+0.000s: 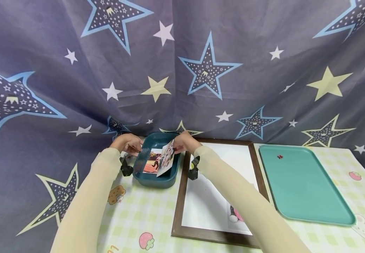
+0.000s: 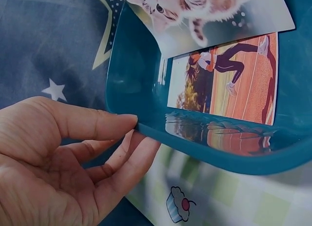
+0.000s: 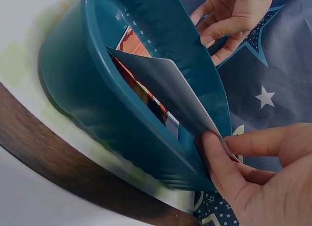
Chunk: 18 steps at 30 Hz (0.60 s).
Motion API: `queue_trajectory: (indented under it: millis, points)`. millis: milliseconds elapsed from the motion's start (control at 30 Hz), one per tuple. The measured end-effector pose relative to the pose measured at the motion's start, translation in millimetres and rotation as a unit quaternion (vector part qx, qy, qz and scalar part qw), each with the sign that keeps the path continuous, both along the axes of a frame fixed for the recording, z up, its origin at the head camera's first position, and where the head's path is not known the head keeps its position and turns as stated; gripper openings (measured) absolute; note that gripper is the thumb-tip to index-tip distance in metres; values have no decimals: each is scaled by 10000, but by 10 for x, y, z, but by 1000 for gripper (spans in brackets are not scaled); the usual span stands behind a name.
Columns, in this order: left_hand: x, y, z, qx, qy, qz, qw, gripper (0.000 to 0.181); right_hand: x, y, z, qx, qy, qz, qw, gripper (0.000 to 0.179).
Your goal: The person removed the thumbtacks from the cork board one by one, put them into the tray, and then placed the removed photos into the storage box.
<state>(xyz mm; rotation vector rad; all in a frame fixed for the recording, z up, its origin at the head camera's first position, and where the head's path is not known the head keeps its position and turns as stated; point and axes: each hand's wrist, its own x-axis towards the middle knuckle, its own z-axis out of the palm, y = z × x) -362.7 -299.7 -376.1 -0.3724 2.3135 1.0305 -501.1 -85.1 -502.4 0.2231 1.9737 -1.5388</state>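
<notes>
A dark teal plastic basin (image 1: 153, 182) stands on the table at the foot of the curtain. My left hand (image 2: 68, 157) pinches its rim between thumb and fingers at the left side. With thumb and fingers my right hand (image 3: 268, 174) holds a kitten photo (image 2: 209, 21) by one edge, tilted up inside the basin. In the right wrist view the photo's plain back faces the camera. Below it, on the basin floor, lies a photo of a runner on a red track (image 2: 234, 79), partly covered by the kitten picture.
Right of the basin lies a brown wooden frame (image 1: 182, 207) around a white board (image 1: 207, 211). A photo (image 1: 237, 215) on that board is mostly hidden by my right sleeve. Farther right is a flat green tray (image 1: 306, 186) with a small red piece (image 1: 280, 156). A star-patterned curtain (image 1: 201, 116) hangs behind.
</notes>
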Motion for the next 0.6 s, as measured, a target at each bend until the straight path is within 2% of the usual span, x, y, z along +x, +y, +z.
queue_trajectory:
  millis: [100,167,267,367,433,467,533,600]
  points:
    - [1,-5,-4,2,-22,-37,10000,61,-39,-49,-71,69,-9,-212,9998,41]
    - [-10,-10,-4,7,-34,-67,10000,62,-103,-70,-127,-32,-26,-218,9998,46]
    - [-34,-15,-12,3,-39,-54,10000,61,-271,-130,-282,-64,-197,-215,9996,56]
    - [-43,-14,-13,9,-33,-18,10000,61,-485,-180,-482,-153,-370,-4,9992,52]
    - [-36,-11,-11,18,-60,-21,10000,62,-549,-211,-575,-106,-393,105,9991,49]
    - [-29,-8,-9,26,-74,-38,10000,62,-535,-222,-582,-56,-378,97,9992,50]
    - [-20,-7,5,48,-72,-46,10000,63,-433,-231,-493,132,-223,50,9997,53]
    - [-13,-9,17,59,-86,-77,9999,63,-225,-208,-292,253,-165,-68,9995,59]
